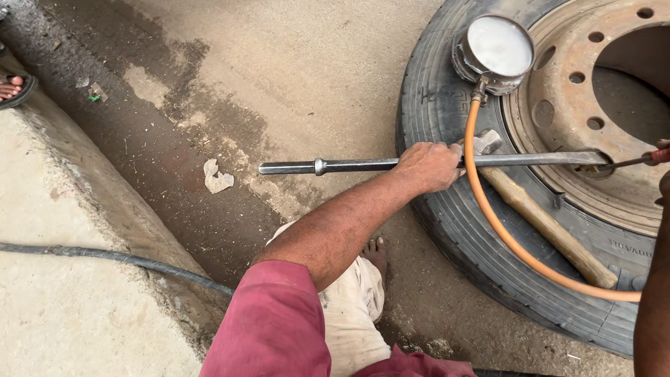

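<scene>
Left hand [431, 166] wrapped around a long steel bar [363, 165], fingers curled over its top, knuckles up. Bar runs level from bare ground, past the fingers, across the tyre [447, 216] to the rusty rim [558, 105], tip at the rim's inner edge. Just beyond the fingers: hammer with wooden handle [551, 230] lying on the tyre under the bar. Orange hose [502, 230] loops past the fingertips up to a round gauge [497, 50]. Right hand at frame edge, mostly cut off; cannot tell its grip.
</scene>
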